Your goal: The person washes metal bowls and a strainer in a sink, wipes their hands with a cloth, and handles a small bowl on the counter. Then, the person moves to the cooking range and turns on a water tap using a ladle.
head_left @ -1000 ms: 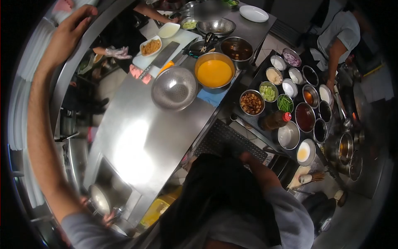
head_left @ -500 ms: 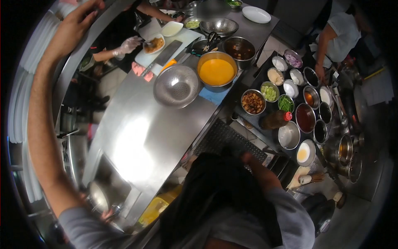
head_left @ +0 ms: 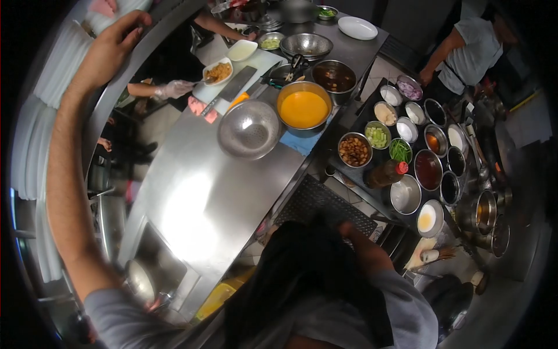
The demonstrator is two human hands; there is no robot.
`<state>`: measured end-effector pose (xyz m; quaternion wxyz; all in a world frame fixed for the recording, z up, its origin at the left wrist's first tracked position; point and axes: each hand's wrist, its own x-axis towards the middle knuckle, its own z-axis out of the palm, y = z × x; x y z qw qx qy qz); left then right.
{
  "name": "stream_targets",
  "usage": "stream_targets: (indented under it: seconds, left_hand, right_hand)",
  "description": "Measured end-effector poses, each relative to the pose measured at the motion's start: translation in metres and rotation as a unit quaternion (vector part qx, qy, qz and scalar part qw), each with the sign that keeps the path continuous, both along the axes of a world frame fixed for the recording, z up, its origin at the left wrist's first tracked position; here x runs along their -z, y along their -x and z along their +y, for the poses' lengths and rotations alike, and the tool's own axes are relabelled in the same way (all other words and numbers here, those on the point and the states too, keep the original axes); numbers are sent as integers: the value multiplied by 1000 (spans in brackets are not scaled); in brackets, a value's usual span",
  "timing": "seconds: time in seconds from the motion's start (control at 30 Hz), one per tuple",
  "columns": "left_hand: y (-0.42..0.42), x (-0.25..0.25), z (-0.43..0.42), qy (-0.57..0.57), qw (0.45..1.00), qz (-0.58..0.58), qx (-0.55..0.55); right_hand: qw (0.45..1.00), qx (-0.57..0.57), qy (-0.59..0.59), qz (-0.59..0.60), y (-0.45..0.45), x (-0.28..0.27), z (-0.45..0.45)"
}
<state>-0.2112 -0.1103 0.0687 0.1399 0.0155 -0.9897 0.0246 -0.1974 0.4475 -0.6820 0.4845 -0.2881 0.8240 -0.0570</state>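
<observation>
My left hand (head_left: 116, 49) is raised at the upper left, its fingers curled over the metal shelf edge (head_left: 152, 47) beside stacked white plates (head_left: 35, 154); nothing can be made out in it. Low at my right side is my right hand (head_left: 347, 230), dark and partly hidden by black cloth, so its fingers are unclear. In front of me the steel counter (head_left: 232, 198) holds a perforated bowl (head_left: 249, 129), a pot of orange liquid (head_left: 304, 109) on a blue cloth (head_left: 297, 142), and a cleaver (head_left: 237, 84) on a white board.
A gloved hand (head_left: 173, 89) of another person reaches a white dish of brown food (head_left: 217, 72). To the right, a dark table carries many small bowls and a red-capped bottle (head_left: 386, 174). A person in a light shirt (head_left: 472, 55) stands behind it.
The gloved hand has come in to the white dish with a utensil. The person at the right has drawn their arm back from the bowls. My left hand has shifted slightly right.
</observation>
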Motion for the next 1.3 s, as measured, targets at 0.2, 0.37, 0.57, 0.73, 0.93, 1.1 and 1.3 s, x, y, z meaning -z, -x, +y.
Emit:
stream_targets:
  seconds: [0.2,0.37,0.57,0.73,0.93,1.1,1.3]
  left_hand:
    - [2,-1,-1,-8,1000,1,15]
    - [1,0,4,-16,999,14,27]
    - [1,0,5,-29,1000,2,10]
    - [2,2,1,-24,999,18,36]
    - [-1,1,5,-17,999,25,34]
    - [2,2,-5,-31,999,21,34]
    - [-1,1,6,-29,999,21,20]
  right_hand:
    - [993,-65,78,59,-8,11,7]
    - [997,64,44,11,-12,4,-4]
    - [996,88,-23,-9,-14,8,-6]
    - [990,138,9,-1,-14,-8,2]
    - [995,100,16,24,-13,20,7]
    - [998,54,-24,-12,-6,10,3]
    - [993,116,3,0,-13,-16,-2]
